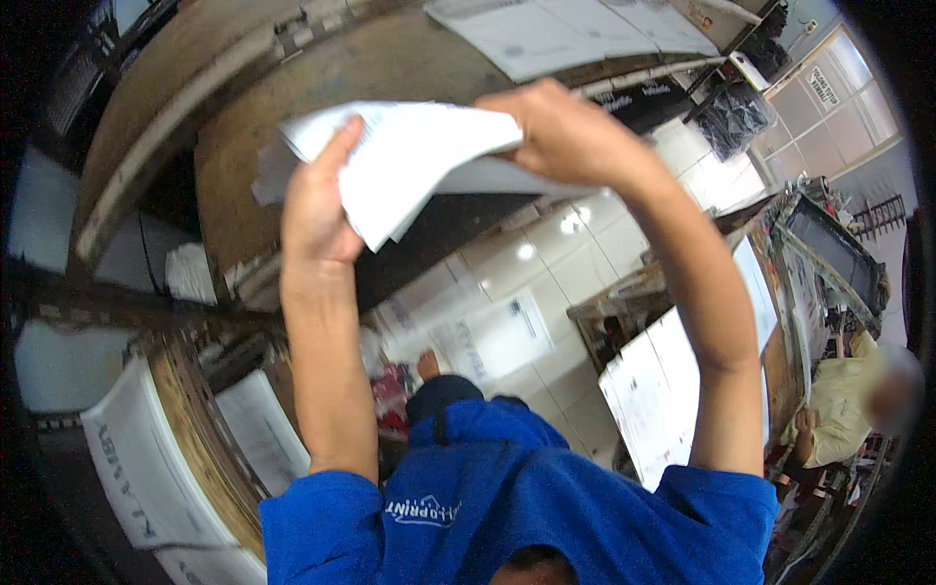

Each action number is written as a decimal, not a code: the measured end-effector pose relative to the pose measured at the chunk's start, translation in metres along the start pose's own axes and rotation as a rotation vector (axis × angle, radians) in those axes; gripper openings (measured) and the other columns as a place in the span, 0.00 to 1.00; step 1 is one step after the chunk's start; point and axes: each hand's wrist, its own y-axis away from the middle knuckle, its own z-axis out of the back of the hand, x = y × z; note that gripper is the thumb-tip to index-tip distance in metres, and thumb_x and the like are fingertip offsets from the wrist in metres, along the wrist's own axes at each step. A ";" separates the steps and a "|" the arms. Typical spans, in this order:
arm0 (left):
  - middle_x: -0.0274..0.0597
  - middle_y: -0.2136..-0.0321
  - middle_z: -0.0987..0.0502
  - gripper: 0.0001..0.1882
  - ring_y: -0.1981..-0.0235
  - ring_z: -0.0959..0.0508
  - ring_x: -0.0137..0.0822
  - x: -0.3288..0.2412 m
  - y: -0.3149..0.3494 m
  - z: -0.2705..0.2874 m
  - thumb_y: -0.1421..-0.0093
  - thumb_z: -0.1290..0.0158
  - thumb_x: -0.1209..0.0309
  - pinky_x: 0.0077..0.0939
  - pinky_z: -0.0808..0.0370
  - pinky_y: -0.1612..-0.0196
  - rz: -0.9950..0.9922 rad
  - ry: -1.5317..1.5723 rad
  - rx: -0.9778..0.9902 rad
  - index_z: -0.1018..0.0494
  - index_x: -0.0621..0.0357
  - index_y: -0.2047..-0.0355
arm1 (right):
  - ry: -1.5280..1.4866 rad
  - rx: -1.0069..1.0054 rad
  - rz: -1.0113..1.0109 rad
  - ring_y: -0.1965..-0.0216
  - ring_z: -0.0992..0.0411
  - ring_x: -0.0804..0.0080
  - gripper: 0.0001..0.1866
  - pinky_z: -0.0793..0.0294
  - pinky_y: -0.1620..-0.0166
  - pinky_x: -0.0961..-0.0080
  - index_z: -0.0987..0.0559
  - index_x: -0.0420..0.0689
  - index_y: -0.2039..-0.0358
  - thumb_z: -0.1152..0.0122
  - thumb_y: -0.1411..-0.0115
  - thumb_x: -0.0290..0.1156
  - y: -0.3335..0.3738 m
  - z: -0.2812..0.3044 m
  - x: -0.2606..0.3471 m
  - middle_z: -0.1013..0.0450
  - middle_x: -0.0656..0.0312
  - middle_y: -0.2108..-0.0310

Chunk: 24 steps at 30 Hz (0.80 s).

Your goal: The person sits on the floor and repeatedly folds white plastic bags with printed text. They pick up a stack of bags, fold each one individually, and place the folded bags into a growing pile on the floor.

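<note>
White sheet [419, 146], bent, spanning left to right. Left grip [320, 210] pinching its left edge; right grip [558, 132], its right end.

I hold the folded sheet [429, 151] with my left hand [317, 210] at its left side and my right hand [551, 136] at its right end. The wooden worktable [234, 161] lies below and beyond it; flat sheets [575, 39] lie beyond, rightward. Nearer me than the folded sheet: floor tiles [575, 253] below, a co-worker [834, 409] far right.
</note>
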 end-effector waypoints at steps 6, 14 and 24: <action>0.53 0.57 0.21 0.18 0.58 0.18 0.39 -0.034 0.116 -0.073 0.35 0.49 0.68 0.29 0.19 0.54 -0.210 0.041 0.108 0.29 0.71 0.52 | -0.009 0.053 0.128 0.65 0.22 0.52 0.06 0.24 0.60 0.60 0.22 0.37 0.69 0.48 0.43 0.23 0.071 0.082 0.104 0.22 0.46 0.70; 0.42 0.66 0.20 0.09 0.68 0.17 0.33 0.007 0.251 -0.088 0.35 0.48 0.69 0.26 0.17 0.66 -0.147 0.180 -0.223 0.27 0.62 0.60 | 0.269 0.058 0.249 0.62 0.21 0.54 0.10 0.22 0.59 0.61 0.17 0.47 0.62 0.39 0.45 0.32 0.132 0.032 0.154 0.21 0.50 0.66; 0.38 0.61 0.22 0.29 0.62 0.24 0.37 0.199 0.459 0.028 0.33 0.63 0.44 0.33 0.28 0.55 -0.243 0.344 -0.888 0.27 0.54 0.50 | 0.155 0.116 0.155 0.71 0.21 0.52 0.05 0.22 0.67 0.58 0.20 0.42 0.71 0.41 0.50 0.25 0.265 -0.127 0.229 0.23 0.49 0.76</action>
